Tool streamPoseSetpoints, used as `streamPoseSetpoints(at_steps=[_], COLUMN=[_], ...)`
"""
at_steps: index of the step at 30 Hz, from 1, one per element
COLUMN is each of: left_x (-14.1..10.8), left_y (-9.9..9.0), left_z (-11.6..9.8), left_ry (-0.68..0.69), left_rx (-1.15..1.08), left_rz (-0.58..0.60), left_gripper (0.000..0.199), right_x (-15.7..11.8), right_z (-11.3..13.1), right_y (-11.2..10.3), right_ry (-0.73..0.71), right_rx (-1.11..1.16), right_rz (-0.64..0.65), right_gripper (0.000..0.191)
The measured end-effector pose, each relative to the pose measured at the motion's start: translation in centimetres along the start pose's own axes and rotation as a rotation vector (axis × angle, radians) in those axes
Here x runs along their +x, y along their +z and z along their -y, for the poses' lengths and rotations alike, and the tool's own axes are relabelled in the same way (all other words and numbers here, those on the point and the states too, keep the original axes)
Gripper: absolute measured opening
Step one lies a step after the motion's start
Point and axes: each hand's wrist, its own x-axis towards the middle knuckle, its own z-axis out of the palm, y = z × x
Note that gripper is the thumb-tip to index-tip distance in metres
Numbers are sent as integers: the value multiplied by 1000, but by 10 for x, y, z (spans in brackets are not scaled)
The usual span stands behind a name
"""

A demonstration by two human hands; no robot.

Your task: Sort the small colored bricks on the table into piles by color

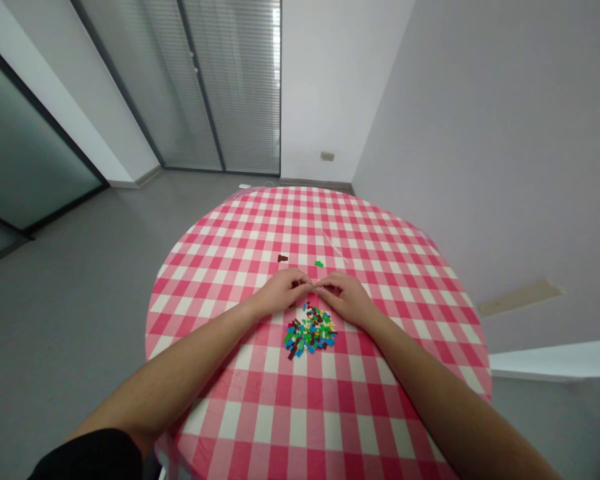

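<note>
My left hand [286, 291] and my right hand [347, 297] meet fingertip to fingertip over the table, just beyond a loose heap of small plastic building bricks [310, 332] in blue, green, brown, yellow, white and red. Between the pinched fingers shows a tiny green building brick [314, 287], mostly covered by the fingertips. Both hands appear closed on it. Past my left hand lies a small brown piece [283, 258], perhaps of joined bricks. A bright green piece [319, 263] rests beyond the gap between my hands.
A pink-and-white checked cloth [260, 400] covers the round table. White walls [480, 133] stand to the right and behind. Glass partitions with blinds [240, 87] are at the back left, above a grey floor [80, 287].
</note>
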Motion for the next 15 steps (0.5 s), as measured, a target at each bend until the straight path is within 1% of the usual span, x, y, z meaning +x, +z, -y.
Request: streamPoseSetpoints(at_steps=[5, 12, 15], left_x=[0, 1, 2], left_y=[1, 0, 2], left_z=[1, 1, 7], left_ry=[5, -7, 8], left_rx=[7, 11, -2], left_rz=[-21, -5, -72], left_gripper=[22, 23, 24], right_x=[0, 0, 0], right_z=[-2, 0, 0], right_y=[-1, 0, 0], right_ry=[-18, -52, -21], right_rx=[-25, -22, -49], right_rz=[0, -18, -31], right_gripper=[10, 14, 15])
